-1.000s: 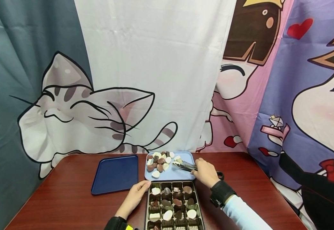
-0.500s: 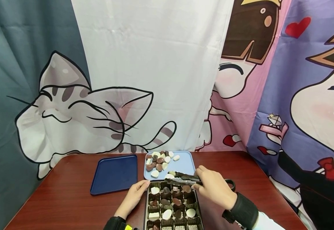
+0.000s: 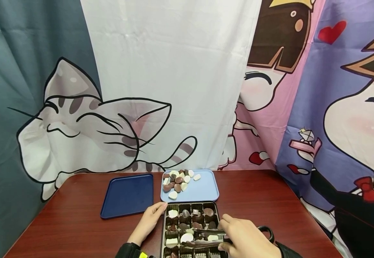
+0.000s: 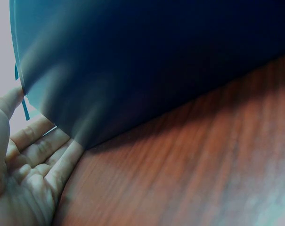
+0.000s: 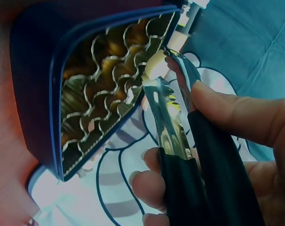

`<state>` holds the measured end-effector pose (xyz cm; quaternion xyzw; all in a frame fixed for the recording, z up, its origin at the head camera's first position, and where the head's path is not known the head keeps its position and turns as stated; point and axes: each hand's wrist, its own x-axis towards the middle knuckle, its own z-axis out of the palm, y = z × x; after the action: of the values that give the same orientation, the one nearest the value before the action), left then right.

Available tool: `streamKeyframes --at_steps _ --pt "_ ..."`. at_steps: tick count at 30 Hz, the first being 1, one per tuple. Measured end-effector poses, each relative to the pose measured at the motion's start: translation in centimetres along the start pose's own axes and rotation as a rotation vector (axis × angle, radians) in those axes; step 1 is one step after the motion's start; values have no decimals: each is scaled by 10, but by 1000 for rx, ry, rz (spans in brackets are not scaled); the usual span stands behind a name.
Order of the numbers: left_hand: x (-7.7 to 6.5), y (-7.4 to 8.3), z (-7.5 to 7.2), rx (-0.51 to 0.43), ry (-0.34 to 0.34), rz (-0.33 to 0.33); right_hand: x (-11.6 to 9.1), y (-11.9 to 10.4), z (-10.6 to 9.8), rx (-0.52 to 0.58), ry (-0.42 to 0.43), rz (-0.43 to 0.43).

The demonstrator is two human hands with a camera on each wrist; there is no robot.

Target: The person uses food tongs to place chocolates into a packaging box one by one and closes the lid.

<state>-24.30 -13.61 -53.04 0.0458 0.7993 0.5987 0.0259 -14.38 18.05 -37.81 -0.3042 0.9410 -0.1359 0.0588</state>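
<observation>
My right hand [image 3: 246, 236] holds black-handled metal tongs [image 5: 173, 125], pointing left across the chocolate box. Between the tong tips is a cream-coloured chocolate [image 5: 157, 65], over the box in the head view. The box [image 3: 162, 229] is dark, with a gold compartment insert; several cells hold white, brown and dark chocolates. Its nearest row is cut off by the frame. My left hand [image 3: 149, 220] grips the box's far left corner. In the left wrist view, the left thumb is at the rim and the fingertips are against the corner edge of the dark blue wall.
A light blue tray [image 3: 203, 190] behind the box bears a pile of mixed chocolates [image 3: 177, 182] at its left, with one white chocolate [image 3: 197, 177] apart. To the left lies a dark blue tray [image 3: 129, 197] on the wooden table [image 3: 77, 222]. A printed curtain [image 3: 174, 71] hangs behind.
My right hand has brought the tongs and a cream-coloured chocolate from the light blue tray toward me, over the box. The left hand has stayed at the box corner.
</observation>
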Motion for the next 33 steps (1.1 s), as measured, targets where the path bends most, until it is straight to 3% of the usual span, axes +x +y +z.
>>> streamKeyframes --at_steps 6,18,22,26,30,33 --pt "-1 -1 -1 -13 -4 3 1 -2 7 15 -61 13" --pt "0 1 -1 -12 -9 -1 3 -1 6 48 -76 39" --pt "0 2 -1 -11 -3 -2 4 -1 -1 45 -8 26" --pt "0 0 -1 -8 -5 -2 11 1 -6 -21 144 -11" --pt "0 -1 -1 -10 -11 4 24 8 -7 -78 275 18" --pt "0 -1 -1 -12 -16 7 36 16 -5 -88 326 59"
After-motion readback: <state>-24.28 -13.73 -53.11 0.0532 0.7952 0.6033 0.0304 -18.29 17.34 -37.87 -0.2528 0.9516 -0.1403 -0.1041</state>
